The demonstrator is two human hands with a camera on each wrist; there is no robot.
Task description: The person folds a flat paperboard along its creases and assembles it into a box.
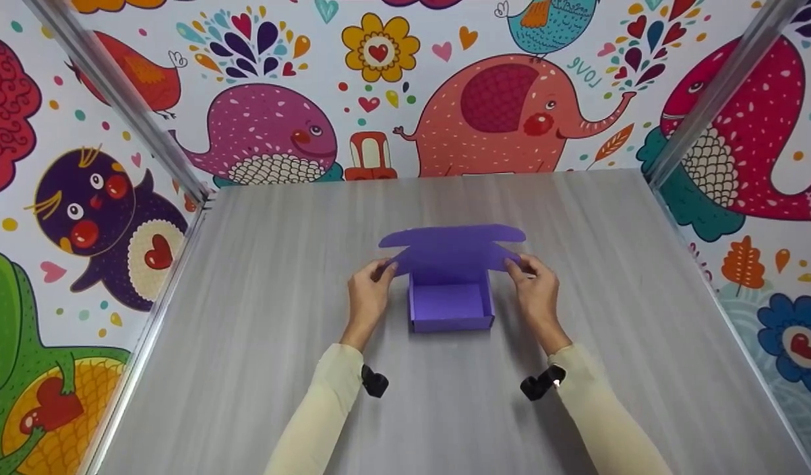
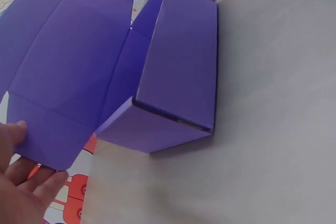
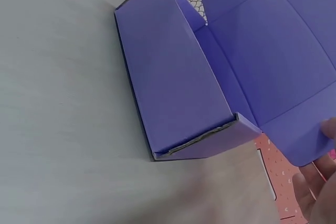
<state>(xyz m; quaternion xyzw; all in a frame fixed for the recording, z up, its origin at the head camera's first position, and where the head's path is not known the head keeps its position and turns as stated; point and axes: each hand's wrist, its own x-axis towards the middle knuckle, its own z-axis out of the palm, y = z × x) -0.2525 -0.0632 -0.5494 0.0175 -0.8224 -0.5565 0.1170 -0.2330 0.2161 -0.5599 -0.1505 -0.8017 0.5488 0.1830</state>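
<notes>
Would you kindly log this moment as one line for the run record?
purple box: on table | lid: raised | left hand: pinches left flap | right hand: pinches right flap

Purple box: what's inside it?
The purple box shows its floor, with no contents visible; in the head view, its front wall hides its own inner face and the floor directly behind.

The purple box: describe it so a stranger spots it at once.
From the printed back wall, drop to the grey tabletop. Near the middle, between the left hand and right hand pinching its lid flaps, stands the open box. Unlike the grey tabletop and multicoloured back wall, it is plain purple.
</notes>
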